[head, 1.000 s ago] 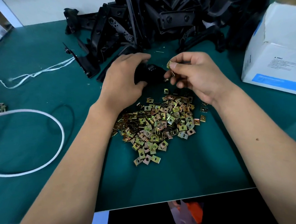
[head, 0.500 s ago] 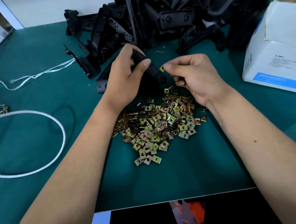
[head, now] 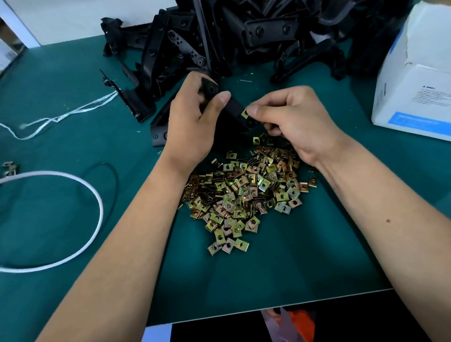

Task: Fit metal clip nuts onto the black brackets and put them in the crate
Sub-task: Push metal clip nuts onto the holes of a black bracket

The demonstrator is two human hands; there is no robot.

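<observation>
From the head camera, two hands work over a green surface [head: 59,106]. The left hand [head: 193,125] grips one black bracket [head: 231,110], thumb curled over its top face. The right hand [head: 295,122] pinches one clip nut [head: 245,113] between thumb and forefinger, right at the bracket's near end; whether the nut is already seated on the edge is hard to tell. Just below the hands lies one loose heap of clip nuts [head: 246,193], far too many to count, well over a hundred. A few stray nuts [head: 8,167] sit at the far left.

Behind the hands one large pile of brackets [head: 251,31] crowds the back of the surface. One white box [head: 420,74] stands at the right, one white cord loop [head: 63,184] and a pale string [head: 59,116] lie left. Bare green runs between the nut heap and the surface's near edge [head: 265,308].
</observation>
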